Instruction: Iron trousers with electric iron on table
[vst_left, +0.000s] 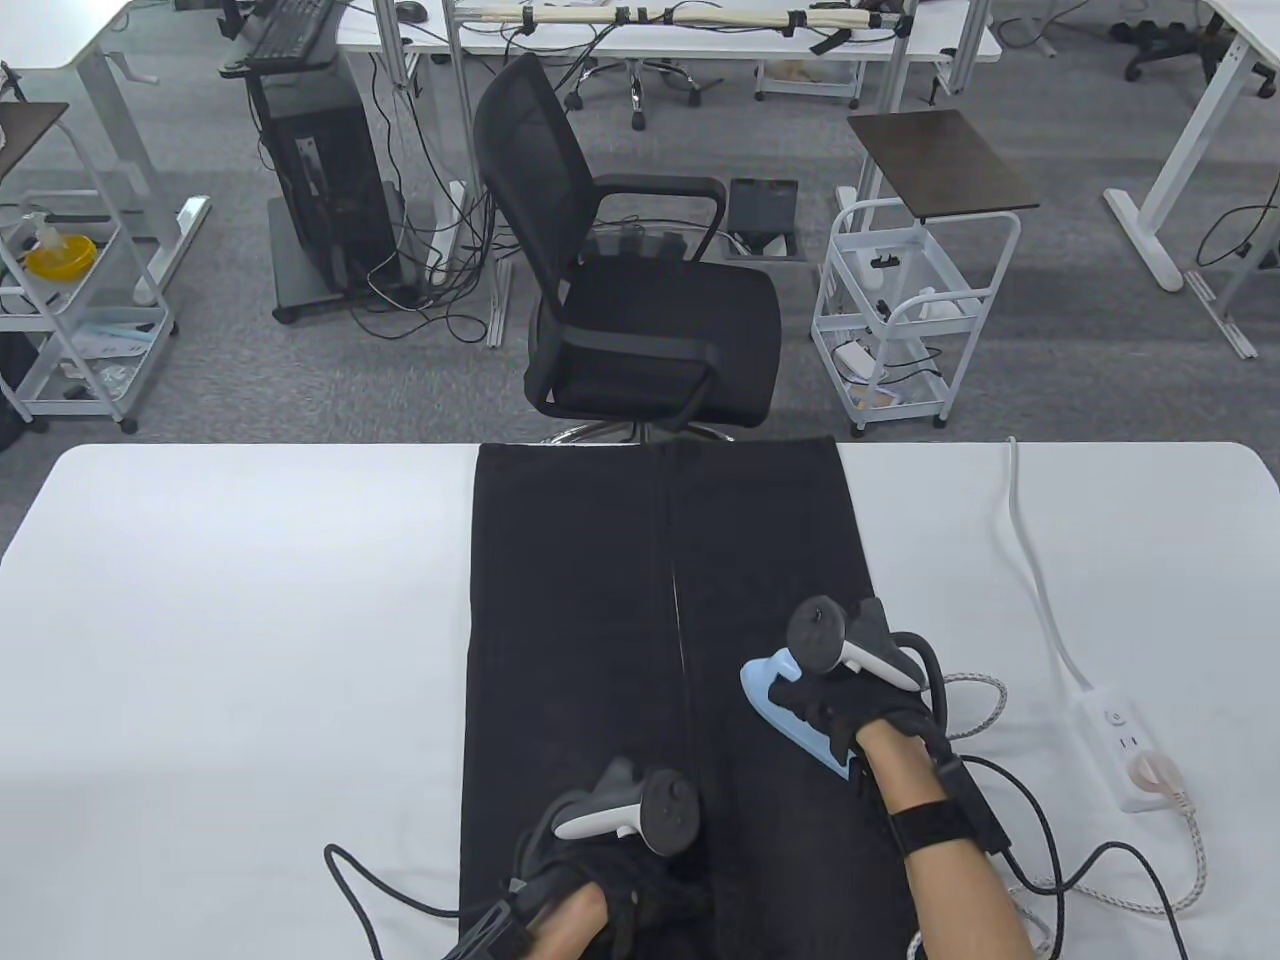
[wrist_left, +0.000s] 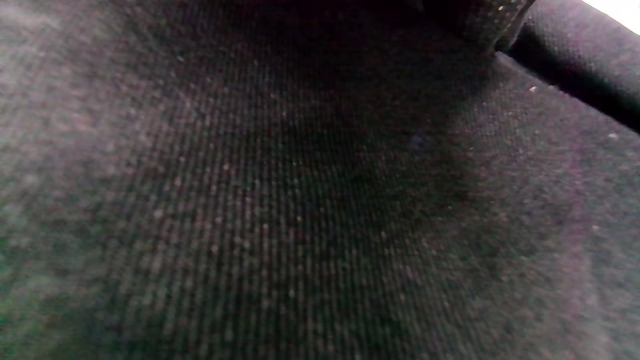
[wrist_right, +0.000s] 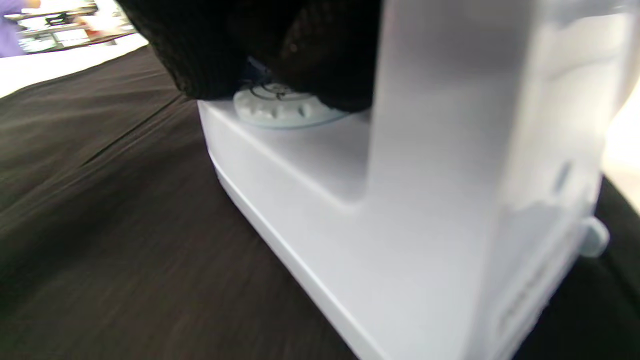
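While our left hand (vst_left: 610, 880) rests low at the bottom centre on the black trousers (vst_left: 600, 600), we cannot tell how its fingers lie. Up and to the right, our right hand (vst_left: 860, 700) grips the handle of the pale blue iron (vst_left: 785, 700), fingers curled round it, soleplate flat on the right trouser leg. Farther right, a power strip (vst_left: 1125, 740) lies on the white table (vst_left: 250, 620).
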